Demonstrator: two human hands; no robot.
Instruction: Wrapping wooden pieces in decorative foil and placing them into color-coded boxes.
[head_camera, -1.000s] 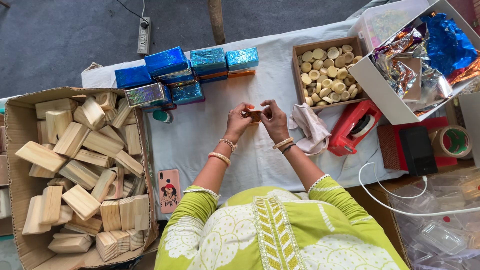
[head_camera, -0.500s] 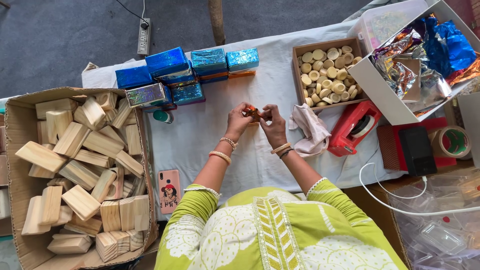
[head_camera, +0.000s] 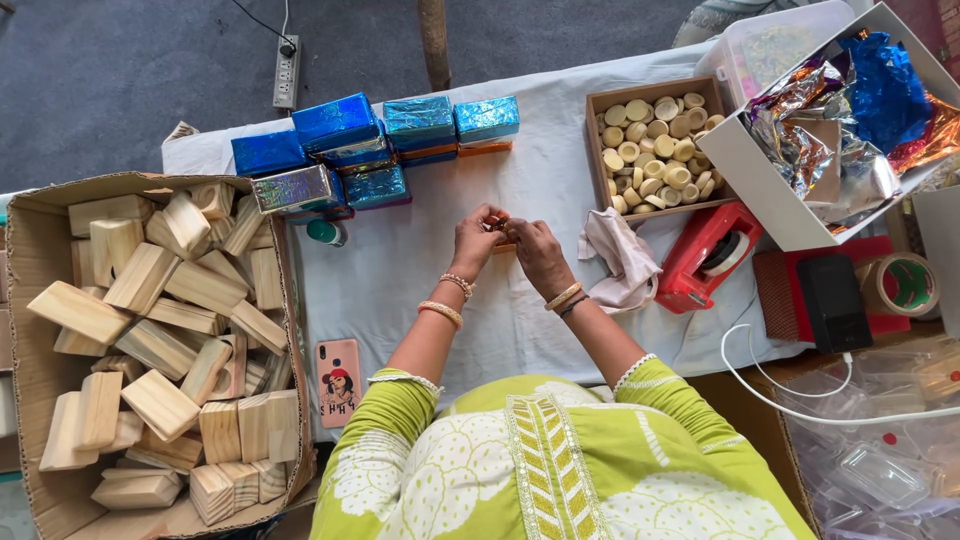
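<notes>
1. The left hand (head_camera: 478, 238) and the right hand (head_camera: 533, 250) meet over the white cloth (head_camera: 420, 260), fingers closed together on a small orange-foil piece (head_camera: 503, 243).
2. Half a second ago more orange foil showed between the fingers; now the right hand has moved over it and covers most of it, so I judge the wrapping is being pressed closed.
3. The piece lies between both fingertips, only one edge visible.
4. Just beside are a crumpled cloth (head_camera: 622, 258) and a red tape dispenser (head_camera: 708, 252); blue wrapped blocks (head_camera: 372, 140) lie further away.
</notes>
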